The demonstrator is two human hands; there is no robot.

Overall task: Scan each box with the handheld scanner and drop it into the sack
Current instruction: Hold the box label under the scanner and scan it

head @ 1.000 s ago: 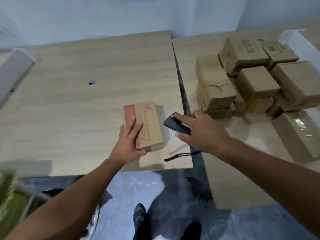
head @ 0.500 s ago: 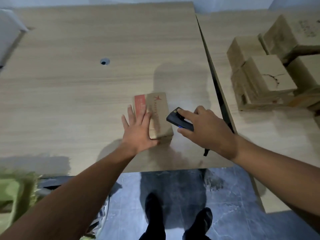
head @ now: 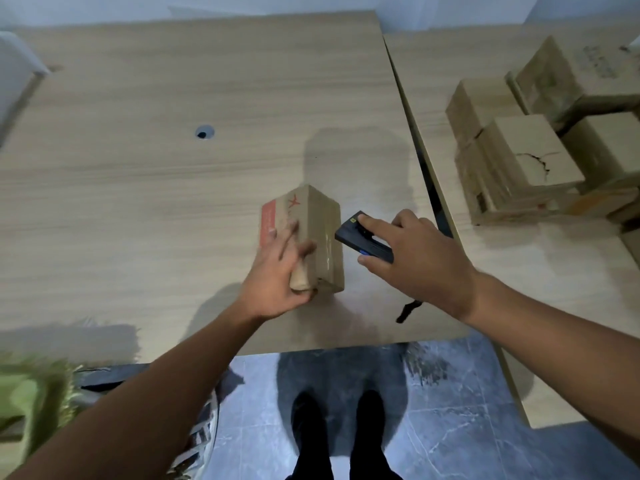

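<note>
The left hand (head: 277,271) curls round the near end of the box (head: 311,233), which is tilted on the table (head: 138,202) near its front edge. The right hand (head: 419,261) clasps the scanner (head: 360,239) just beside the box. Held by one end, the box may slip, or the scanner may miss a label that is turned away.

Bare forearms (head: 166,386), dark trouser legs (head: 367,459), dark shoes (head: 304,401)

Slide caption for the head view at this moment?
Left hand grips a red-printed cardboard box while right hand holds the black scanner just beside it.
</note>
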